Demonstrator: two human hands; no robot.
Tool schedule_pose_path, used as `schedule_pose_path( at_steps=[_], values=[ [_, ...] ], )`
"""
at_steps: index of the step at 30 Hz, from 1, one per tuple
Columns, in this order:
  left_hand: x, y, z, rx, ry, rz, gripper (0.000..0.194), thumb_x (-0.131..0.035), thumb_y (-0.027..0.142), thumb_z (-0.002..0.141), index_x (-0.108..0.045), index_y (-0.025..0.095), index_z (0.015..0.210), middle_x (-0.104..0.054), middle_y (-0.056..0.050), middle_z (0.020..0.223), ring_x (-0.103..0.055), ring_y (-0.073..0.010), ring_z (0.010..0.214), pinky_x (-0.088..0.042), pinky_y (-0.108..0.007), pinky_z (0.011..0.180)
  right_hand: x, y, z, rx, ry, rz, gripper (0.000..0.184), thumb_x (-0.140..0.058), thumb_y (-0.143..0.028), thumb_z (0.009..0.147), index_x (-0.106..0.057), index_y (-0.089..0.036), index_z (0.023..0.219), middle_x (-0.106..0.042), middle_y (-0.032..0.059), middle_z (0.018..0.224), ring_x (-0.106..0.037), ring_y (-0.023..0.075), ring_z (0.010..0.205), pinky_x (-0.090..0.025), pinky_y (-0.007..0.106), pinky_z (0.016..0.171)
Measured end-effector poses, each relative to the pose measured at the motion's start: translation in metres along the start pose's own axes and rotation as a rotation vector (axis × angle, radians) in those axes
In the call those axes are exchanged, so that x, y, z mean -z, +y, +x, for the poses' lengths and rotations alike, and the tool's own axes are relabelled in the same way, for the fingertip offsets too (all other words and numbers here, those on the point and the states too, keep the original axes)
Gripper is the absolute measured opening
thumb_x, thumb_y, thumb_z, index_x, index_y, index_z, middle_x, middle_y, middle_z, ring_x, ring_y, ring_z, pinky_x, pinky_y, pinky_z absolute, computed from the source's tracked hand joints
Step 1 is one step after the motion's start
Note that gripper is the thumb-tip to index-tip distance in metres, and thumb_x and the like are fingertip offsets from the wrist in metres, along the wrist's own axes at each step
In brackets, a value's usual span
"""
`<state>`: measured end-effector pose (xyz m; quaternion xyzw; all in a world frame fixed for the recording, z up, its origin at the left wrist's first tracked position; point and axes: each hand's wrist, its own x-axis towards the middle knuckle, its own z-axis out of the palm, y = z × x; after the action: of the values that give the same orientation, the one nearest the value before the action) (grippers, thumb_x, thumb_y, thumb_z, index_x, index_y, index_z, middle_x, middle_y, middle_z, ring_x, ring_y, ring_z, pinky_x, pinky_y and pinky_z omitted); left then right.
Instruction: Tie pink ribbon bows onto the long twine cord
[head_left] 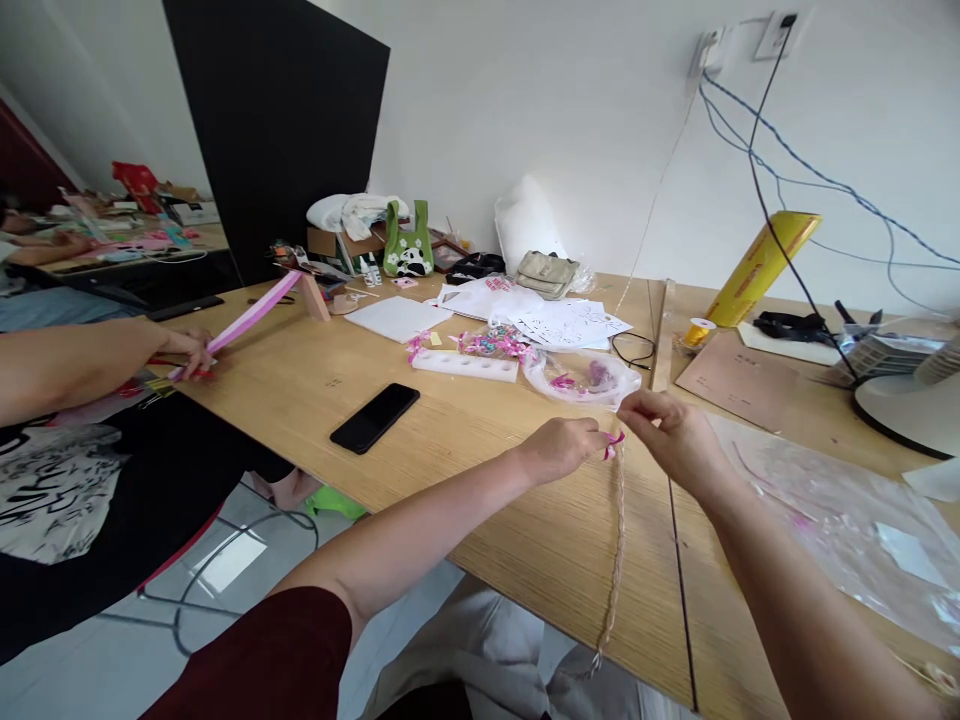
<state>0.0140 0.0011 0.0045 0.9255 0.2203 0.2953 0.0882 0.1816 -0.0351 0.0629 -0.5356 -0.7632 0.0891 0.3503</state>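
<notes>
Just over the table, my left hand (566, 450) is closed in a pinch on a small pink and white ribbon piece (612, 446). A beige braided cord (619, 540) hangs down from there, past the table's front edge toward my lap. My right hand (667, 430) is close beside it on the right, thumb and fingers pressed together at the cord's upper end; what they pinch is too small to make out. Behind both hands lies a clear plastic bag (581, 378) with pink and purple pieces. A white foam block (465, 365) is left of that bag.
A black phone (375, 418) lies left of my forearm. At left, another person's hand (191, 352) holds a pink ribbon (255, 315) stretched to a wooden block (313, 298). Papers (566, 322) lie at the back. A clear plastic sheet (840, 520) spreads at right, near a yellow roll (761, 268).
</notes>
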Motion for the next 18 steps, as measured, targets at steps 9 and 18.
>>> schedule_pose_path(
  at_steps=[9,18],
  values=[
    [0.015,0.015,-0.013,0.143,0.393,-0.352,0.015,-0.053,0.022,0.081,-0.065,0.015,0.076,-0.058,-0.001,0.060,-0.054,-0.0087,0.058,-0.043,-0.020,0.060,-0.037,0.038,-0.009,-0.257,-0.171,0.653,0.020,-0.059,-0.036,0.070,-0.054,-0.018,0.064,-0.046,-0.0038,0.057,-0.039,0.0097,0.055,-0.030,0.024,0.055],
    [0.015,-0.009,-0.014,0.329,0.478,-0.310,0.011,-0.055,0.015,0.076,-0.065,0.015,0.070,-0.057,0.001,0.056,-0.051,-0.0081,0.055,-0.041,-0.019,0.057,-0.058,-0.010,-0.047,-0.089,-0.158,0.217,0.020,-0.044,-0.032,0.082,-0.049,-0.021,0.066,-0.046,-0.0022,0.055,-0.041,0.0120,0.052,-0.029,0.024,0.051]
  ],
)
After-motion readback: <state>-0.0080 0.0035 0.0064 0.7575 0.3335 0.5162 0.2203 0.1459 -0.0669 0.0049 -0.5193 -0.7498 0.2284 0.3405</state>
